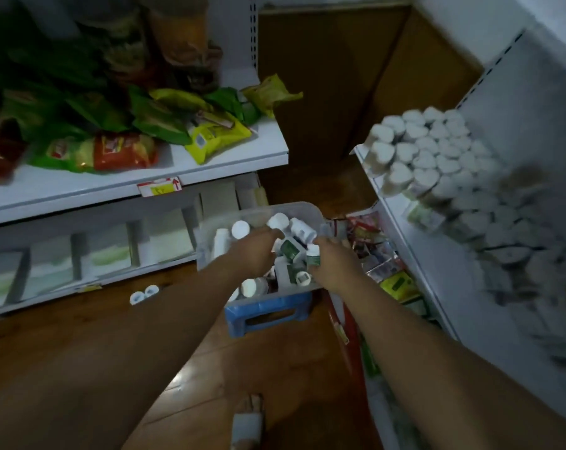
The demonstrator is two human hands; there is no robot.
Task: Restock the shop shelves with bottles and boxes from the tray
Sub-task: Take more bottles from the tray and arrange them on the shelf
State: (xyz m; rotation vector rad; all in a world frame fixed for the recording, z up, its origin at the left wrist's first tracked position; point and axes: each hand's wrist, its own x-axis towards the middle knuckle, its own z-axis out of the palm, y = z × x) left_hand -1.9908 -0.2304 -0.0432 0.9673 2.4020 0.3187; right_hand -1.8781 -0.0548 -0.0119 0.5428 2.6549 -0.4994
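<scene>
Dim aisle, shelves either side. In the tray, the right hand pinches a small bottle; the left hand curls among others beyond its fingertips, its hold unclear. The bottles look light, rigid and smooth (probably slippery), so grip the body below the cap.

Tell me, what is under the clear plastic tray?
A blue stool carries the tray; only its front side with a handle slot shows. Its top is covered by the tray.
</scene>
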